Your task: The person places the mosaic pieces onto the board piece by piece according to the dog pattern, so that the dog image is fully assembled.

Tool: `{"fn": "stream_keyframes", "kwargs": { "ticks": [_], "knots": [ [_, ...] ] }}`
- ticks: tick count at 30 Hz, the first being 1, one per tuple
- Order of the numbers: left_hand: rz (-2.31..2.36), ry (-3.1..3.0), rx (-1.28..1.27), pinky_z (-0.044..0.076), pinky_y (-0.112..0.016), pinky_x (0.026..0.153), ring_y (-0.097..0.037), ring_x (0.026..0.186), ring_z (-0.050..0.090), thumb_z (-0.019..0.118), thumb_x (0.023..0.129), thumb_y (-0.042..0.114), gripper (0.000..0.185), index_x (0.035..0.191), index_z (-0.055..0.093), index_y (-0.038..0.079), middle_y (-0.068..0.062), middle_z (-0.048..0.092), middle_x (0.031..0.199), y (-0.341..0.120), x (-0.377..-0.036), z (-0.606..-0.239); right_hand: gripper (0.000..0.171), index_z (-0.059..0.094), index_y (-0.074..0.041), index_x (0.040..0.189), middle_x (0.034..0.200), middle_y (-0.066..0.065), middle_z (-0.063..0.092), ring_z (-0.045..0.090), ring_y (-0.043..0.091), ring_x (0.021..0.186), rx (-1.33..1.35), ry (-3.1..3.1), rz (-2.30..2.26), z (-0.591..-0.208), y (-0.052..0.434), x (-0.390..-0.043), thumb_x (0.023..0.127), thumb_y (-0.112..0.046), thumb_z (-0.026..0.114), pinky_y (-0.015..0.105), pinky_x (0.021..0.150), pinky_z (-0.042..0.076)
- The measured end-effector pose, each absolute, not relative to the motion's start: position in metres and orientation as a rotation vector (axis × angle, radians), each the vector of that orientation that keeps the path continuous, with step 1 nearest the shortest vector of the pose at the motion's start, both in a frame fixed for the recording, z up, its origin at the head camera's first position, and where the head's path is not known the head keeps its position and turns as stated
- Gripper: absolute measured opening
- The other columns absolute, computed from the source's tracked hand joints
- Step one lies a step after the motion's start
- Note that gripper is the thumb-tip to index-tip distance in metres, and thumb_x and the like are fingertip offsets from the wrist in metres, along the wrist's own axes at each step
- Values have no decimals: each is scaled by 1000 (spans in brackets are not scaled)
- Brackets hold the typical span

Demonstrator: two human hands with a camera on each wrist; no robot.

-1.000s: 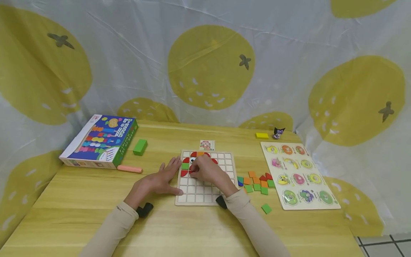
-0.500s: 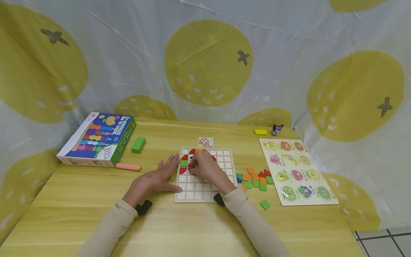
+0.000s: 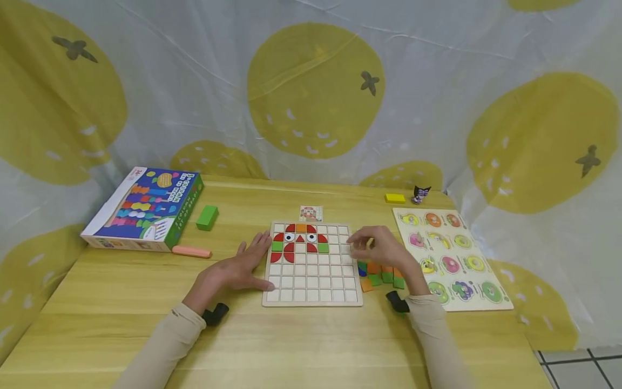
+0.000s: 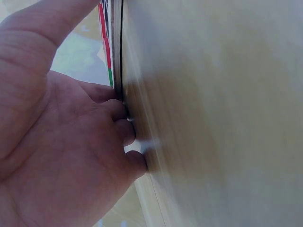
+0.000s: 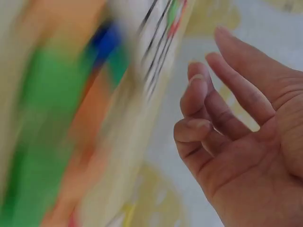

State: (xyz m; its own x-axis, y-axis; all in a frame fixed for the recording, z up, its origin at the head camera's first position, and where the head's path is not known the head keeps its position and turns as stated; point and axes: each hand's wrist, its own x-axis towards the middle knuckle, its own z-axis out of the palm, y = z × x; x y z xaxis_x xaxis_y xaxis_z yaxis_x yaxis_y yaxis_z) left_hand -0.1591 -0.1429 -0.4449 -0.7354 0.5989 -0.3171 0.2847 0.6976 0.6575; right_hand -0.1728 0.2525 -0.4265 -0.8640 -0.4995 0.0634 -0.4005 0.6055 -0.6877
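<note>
A square grid board (image 3: 313,281) lies flat on the table (image 3: 291,346), in front of the person and between the two hands. Its upper left part bears a pattern of tiles: red quarter-rounds and an orange square (image 3: 301,228) in the top row, two eye tiles (image 3: 311,237) with a red triangle (image 3: 299,238) between them below, and a green square at each end of the third row. Two red tiles sit under that, on the left side. The left hand (image 3: 238,273) is spread, fingertips at the board's left edge and thumb at the lower left corner, gripping nothing. The right hand (image 3: 381,247) is over the board's right edge, its fingers loosely bent and thumb apart from them, with nothing held. Below it, just beside the board, lie loose tiles (image 3: 373,268) in orange, green and blue, partly hidden by the hand. A small picture card (image 3: 311,213) lies just beyond the board's far edge. To the right are a fruit puzzle (image 3: 439,253), a yellow block (image 3: 395,199) and a small figurine (image 3: 420,195); to the left, a green block (image 3: 207,218), an orange stick (image 3: 191,252) and a printed box (image 3: 141,210). A curtain (image 3: 316,92) with big yellow fruits hangs behind.
</note>
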Motion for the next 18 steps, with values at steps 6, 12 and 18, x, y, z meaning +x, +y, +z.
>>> {"fn": "stream_keyframes", "kwargs": {
  "ticks": [6,12,18],
  "knots": [
    [806,2395,661,-8,-63,132,-41,166,-12,84,94,41,120,171,3,-2,-20,-10,180,-142,-158,-442,31,82,-1,114,97,10,75,65,21,83,-581,2761,-1103,-448,325,-171,86,-8,92,29,74,57],
    [815,2395,665,-7,-63,131,-41,166,-12,85,94,42,121,172,4,-2,-19,-10,180,-144,-158,-442,26,83,-1,109,93,7,75,62,14,78,-541,2735,-1110,-456,340,-175,86,-8,92,25,71,54],
    [816,2385,677,-8,-64,131,-41,166,-12,85,94,41,120,171,3,-2,-20,-10,180,-142,-159,-443,18,84,-4,102,94,5,78,62,14,77,-502,2705,-1110,-459,333,-173,86,-8,91,25,70,54]
  ]
}}
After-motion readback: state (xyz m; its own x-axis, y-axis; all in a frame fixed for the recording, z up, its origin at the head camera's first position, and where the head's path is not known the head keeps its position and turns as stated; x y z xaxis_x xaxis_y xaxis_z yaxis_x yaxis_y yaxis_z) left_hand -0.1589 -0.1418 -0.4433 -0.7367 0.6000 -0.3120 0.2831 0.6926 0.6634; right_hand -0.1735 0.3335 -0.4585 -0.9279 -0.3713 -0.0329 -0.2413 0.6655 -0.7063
